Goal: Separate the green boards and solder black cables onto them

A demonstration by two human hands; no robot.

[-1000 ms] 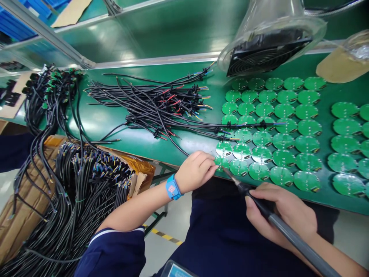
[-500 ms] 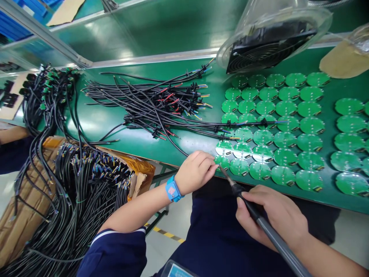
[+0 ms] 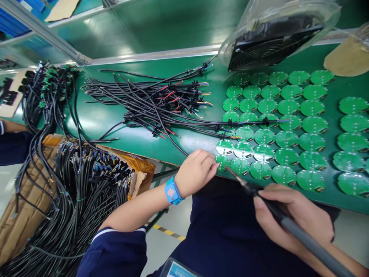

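My left hand (image 3: 196, 171), with a blue wrist strap (image 3: 173, 190), is closed in a pinch at the near edge of the bench. A black cable (image 3: 175, 145) runs into its fingers, whose grip hides the cable's end. Just beside the fingertips lies a round green circuit board (image 3: 223, 162), the nearest left one in its group. My right hand (image 3: 300, 219) grips a soldering iron (image 3: 275, 211) by its dark handle. The iron's thin tip points left, over the board's right edge, a little apart from my left fingers.
Rows of green circuit boards (image 3: 285, 156) cover the right of the bench. Black cables with bared wires (image 3: 161, 100) lie in the middle. A fan (image 3: 268, 48) stands behind the boards. A carton (image 3: 29, 184) full of cables is at lower left. Another person's sleeve (image 3: 14, 148) shows at far left.
My right hand has drawn the soldering iron right, away from my left fingertips. My left hand stays in nearly the same place, still pinched.
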